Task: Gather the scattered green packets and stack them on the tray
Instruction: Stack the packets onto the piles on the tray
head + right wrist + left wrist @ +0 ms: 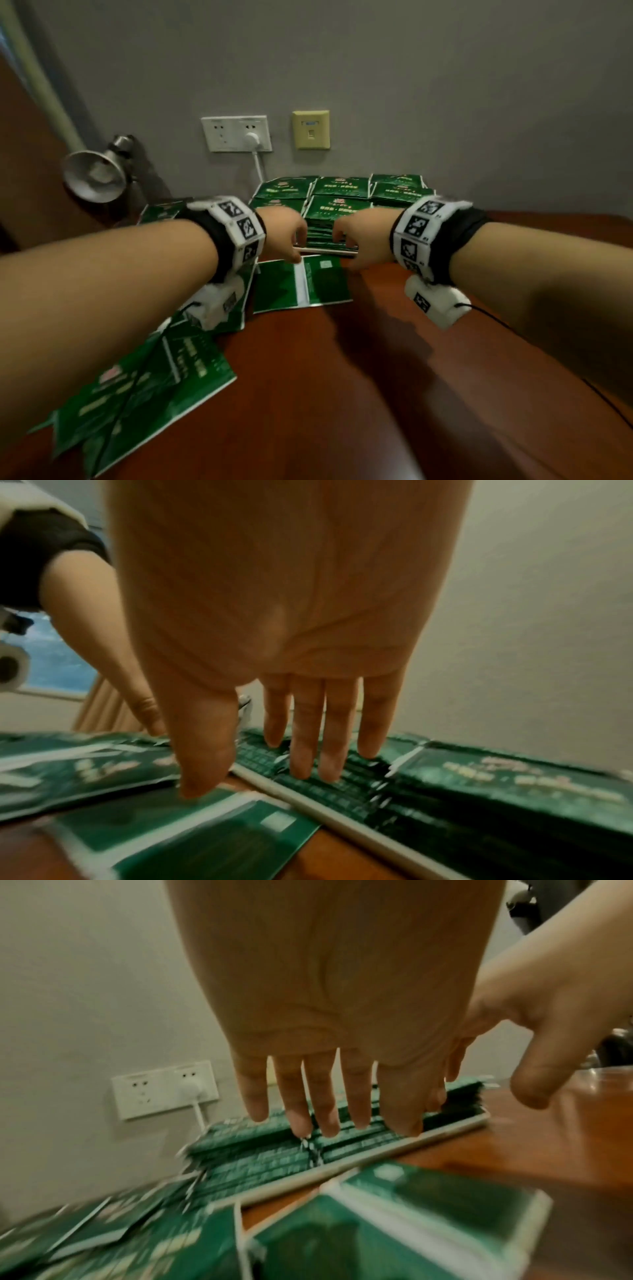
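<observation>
Head view: left hand (284, 233) and right hand (359, 240) meet at 12 o'clock over a stack of green packets (337, 214) on the white tray (329, 251), fingers reaching down its near edge. Loose packet (303, 286) lies on the tabletop (376, 394) just before the tray; more at 7 o'clock

Left wrist view: fingers (325, 1110) straight, spread, tips at the stack's edge

Right wrist view: fingers (308, 737) straight, slightly apart, tips on the stack; nothing pinched
</observation>
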### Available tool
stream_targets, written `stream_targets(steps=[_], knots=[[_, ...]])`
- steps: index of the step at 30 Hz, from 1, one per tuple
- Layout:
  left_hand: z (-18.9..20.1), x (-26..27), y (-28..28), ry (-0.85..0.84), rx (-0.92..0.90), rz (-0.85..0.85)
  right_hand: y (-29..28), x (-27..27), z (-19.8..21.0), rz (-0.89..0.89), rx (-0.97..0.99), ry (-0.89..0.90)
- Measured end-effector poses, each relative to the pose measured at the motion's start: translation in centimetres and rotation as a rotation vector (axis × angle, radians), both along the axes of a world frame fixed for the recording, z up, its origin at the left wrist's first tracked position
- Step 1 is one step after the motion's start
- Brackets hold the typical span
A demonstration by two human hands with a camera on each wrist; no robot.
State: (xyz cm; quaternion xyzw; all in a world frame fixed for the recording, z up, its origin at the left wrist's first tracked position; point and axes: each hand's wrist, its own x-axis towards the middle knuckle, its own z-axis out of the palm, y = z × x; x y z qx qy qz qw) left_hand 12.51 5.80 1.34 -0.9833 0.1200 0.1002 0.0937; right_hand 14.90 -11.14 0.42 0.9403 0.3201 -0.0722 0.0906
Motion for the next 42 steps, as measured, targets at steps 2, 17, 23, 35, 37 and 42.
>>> stream_targets(steps=[2, 17, 23, 35, 37, 42], knots=[[-1.7, -3.4, 1.2, 0.080, 0.028, 0.044, 1.6, -1.3, -2.5, 0.002, -0.131, 0.040], [-7.9, -7.7, 7.4, 0.003, -0.034, 0.409, 5.5, -2.7, -6.2, 0.033, -0.459, -0.123], [-7.7, -6.7, 7.6, -0.026, 0.042, 0.306, 6.6, -3.1, -6.2, 0.046, -0.414, -0.157], [-5.2, -8.4, 6.1, -0.194, 0.128, 0.252, 2.6, -6.3, -2.8, -0.047, -0.054, -0.277], [-4.2, -9.2, 5.5, -0.277, 0.094, 0.241, 1.6, -7.1, -1.6, -0.063, 0.046, -0.293], [-0.7, -11.1, 4.2, -0.485, 0.039, 0.130, -0.4, -9.7, 1.5, -0.045, 0.116, -0.332]])
